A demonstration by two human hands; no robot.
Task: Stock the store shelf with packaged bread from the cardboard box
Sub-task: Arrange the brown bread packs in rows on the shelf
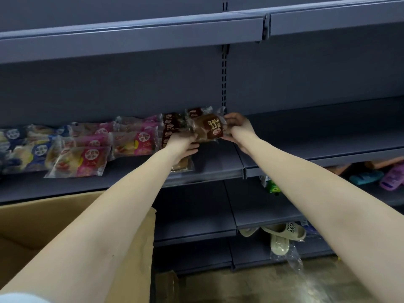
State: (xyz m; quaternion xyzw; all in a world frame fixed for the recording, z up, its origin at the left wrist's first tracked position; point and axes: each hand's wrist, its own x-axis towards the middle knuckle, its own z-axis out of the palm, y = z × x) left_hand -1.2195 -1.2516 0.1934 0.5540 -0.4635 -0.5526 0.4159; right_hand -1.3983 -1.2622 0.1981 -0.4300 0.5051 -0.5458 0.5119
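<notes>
— Bread pack (207,127): where is it?
— Just above the shelf (218,162), left hand (183,145) and right hand (238,125) each gripping one end. Crinkly clear film, brown label, round bun.
— Anything hidden?
— The left wrist covers most of a lower pack (183,166), and the frame edge cuts off the cardboard box (43,226).

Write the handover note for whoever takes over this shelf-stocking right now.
Left grip: holds the left edge of a brown bread pack.
Right grip: pinches its right end, just above the shelf.
Done: blue packs, pink packs and a few brown packs lie in rows on the shelf.
Left: set this pack down by the brown ones. The cardboard box sits below left, contents not visible.
</notes>
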